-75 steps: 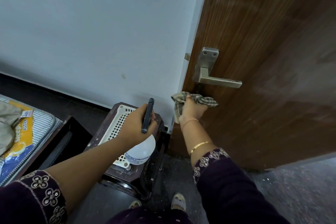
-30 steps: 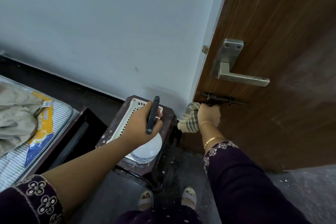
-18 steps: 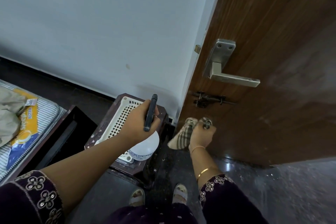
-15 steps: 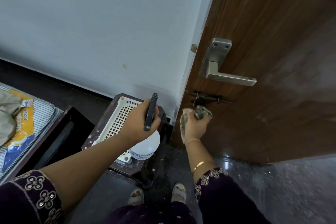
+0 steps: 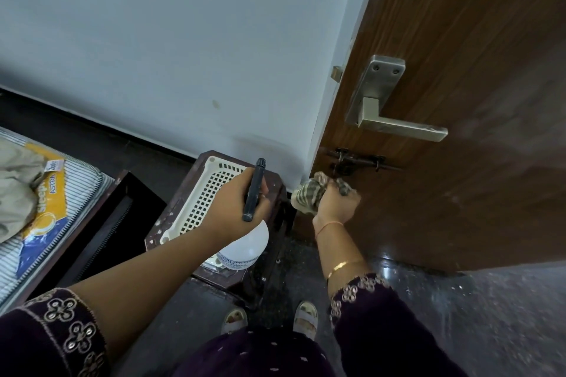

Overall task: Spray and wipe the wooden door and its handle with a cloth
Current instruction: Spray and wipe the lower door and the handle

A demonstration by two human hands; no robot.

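At the left edge of the scene, a striped mattress (image 5: 82, 190) carries a yellow-and-blue label and a piece of crumpled beige fabric (image 5: 15, 190). To its right stands a low dark bench (image 5: 172, 211) with a white perforated basket (image 5: 208, 193) on top. The left hand (image 5: 235, 211) is positioned over the bench. Its fingers are curled round the neck of the spray bottle (image 5: 245, 245). The black spray head (image 5: 254, 190) points toward the far wall (image 5: 183, 40), and the white bottle body hangs below the hand.

Right of the bench, the right hand (image 5: 335, 205) holds the checked cloth (image 5: 306, 194). Its fingers are clamped on the bunched fabric, which is pressed against the wooden door (image 5: 459, 40) near the door's left edge, just below a black sliding bolt (image 5: 358, 161). The metal handle (image 5: 398, 127) is mounted above the bolt, well apart from the cloth, with its lever pointing right. Two sandalled feet (image 5: 301, 318) stand on the dark floor (image 5: 505, 315) at the near side.
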